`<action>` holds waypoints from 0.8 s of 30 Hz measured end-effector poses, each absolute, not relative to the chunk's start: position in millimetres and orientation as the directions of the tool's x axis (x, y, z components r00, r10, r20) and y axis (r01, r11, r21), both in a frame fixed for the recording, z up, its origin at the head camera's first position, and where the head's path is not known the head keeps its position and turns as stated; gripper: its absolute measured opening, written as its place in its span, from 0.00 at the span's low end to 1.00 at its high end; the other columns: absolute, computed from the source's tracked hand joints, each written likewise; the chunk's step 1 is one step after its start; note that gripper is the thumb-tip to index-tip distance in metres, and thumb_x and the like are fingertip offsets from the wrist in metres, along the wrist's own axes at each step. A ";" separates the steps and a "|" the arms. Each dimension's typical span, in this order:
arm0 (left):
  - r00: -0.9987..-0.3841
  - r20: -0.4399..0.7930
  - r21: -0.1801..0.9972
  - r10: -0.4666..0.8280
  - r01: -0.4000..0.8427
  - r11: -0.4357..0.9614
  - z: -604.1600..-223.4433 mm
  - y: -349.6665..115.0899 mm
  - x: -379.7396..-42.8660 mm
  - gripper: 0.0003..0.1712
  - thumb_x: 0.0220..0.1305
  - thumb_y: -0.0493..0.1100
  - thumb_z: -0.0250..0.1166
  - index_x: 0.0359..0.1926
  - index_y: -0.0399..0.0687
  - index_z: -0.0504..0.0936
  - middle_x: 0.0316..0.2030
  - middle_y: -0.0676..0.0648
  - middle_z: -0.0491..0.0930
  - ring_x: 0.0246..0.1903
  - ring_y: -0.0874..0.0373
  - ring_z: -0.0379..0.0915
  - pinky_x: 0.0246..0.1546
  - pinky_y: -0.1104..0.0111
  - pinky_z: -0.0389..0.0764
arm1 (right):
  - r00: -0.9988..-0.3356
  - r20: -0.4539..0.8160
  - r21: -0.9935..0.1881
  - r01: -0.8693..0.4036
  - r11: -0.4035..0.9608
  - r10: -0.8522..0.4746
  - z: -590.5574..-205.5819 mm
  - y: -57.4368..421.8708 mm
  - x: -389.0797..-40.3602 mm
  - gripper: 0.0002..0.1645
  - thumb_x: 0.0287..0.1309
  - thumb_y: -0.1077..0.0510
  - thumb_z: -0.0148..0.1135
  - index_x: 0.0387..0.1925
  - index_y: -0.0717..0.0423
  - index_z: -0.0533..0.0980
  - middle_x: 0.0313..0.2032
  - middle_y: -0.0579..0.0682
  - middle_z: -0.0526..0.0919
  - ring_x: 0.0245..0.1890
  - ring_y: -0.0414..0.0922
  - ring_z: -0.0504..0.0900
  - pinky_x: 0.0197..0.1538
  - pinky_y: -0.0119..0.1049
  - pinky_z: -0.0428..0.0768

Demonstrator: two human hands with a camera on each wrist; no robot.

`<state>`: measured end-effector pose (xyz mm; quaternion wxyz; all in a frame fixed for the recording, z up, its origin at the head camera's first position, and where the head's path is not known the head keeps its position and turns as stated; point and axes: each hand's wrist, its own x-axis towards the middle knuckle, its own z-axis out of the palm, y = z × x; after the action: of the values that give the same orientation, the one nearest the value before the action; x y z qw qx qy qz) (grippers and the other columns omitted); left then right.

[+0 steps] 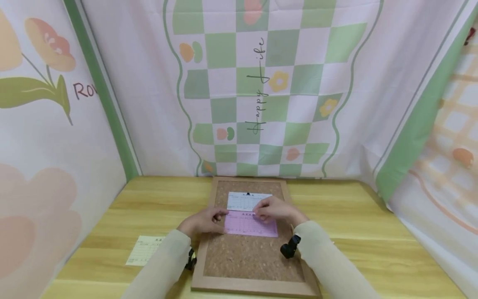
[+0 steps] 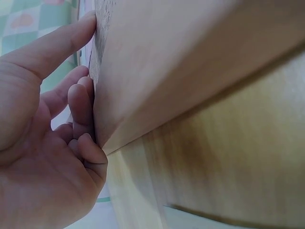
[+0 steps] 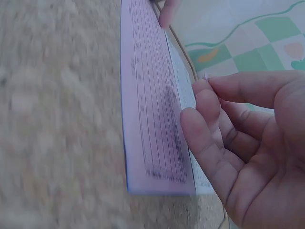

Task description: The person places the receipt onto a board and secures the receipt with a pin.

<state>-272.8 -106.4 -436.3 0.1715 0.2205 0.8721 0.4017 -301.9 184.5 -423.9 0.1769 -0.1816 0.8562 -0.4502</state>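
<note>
A pink printed slip (image 1: 251, 224) lies on the cork board (image 1: 254, 259), just below a white printed slip (image 1: 240, 201) with a small black fastener (image 1: 248, 194) at its top. My left hand (image 1: 204, 221) rests at the pink slip's left edge, thumb and index finger spread and touching it near its corners. In the left wrist view the other fingers of that hand (image 2: 52, 129) bend beside the board's frame. Over the pink slip's top edge, my right hand (image 1: 274, 209) pinches a small pale pin (image 3: 206, 76) between thumb and index finger; most of it is hidden by the fingertips.
A yellow printed slip (image 1: 143, 251) lies on the wooden table (image 1: 373, 265) left of the board, partly behind the left sleeve. The board's raised wooden frame (image 1: 254, 284) runs around the cork. A patterned curtain (image 1: 250, 91) hangs at the table's back edge.
</note>
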 end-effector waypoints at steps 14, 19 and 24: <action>-0.837 -0.123 0.785 0.533 0.247 0.568 -435.7 -106.6 -273.8 0.35 0.59 0.37 0.74 0.66 0.38 0.73 0.42 0.45 0.69 0.43 0.53 0.63 0.43 0.62 0.67 | -0.904 -0.178 -0.831 -0.073 0.551 -0.389 -424.9 163.9 -307.0 0.11 0.68 0.59 0.61 0.44 0.62 0.84 0.33 0.51 0.84 0.35 0.43 0.82 0.39 0.39 0.83; -0.834 -0.121 0.787 0.538 0.250 0.565 -435.2 -106.4 -273.9 0.35 0.59 0.36 0.74 0.66 0.36 0.73 0.41 0.44 0.69 0.42 0.53 0.62 0.42 0.62 0.67 | -0.910 -0.179 -0.832 -0.064 0.551 -0.375 -430.3 160.8 -310.3 0.12 0.69 0.60 0.61 0.45 0.64 0.84 0.34 0.51 0.85 0.35 0.44 0.83 0.39 0.39 0.83; -0.835 -0.129 0.775 0.535 0.252 0.580 -437.0 -107.0 -275.2 0.35 0.60 0.36 0.73 0.67 0.36 0.72 0.41 0.46 0.69 0.42 0.54 0.63 0.42 0.63 0.67 | -0.910 -0.177 -0.831 -0.066 0.552 -0.375 -436.8 158.5 -314.4 0.11 0.68 0.61 0.60 0.44 0.64 0.84 0.32 0.51 0.84 0.33 0.43 0.82 0.37 0.37 0.83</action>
<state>-275.2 -107.0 -437.0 0.1776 0.2259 0.8708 0.3990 -314.4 158.5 -436.8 0.1694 -0.1276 0.8644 -0.4559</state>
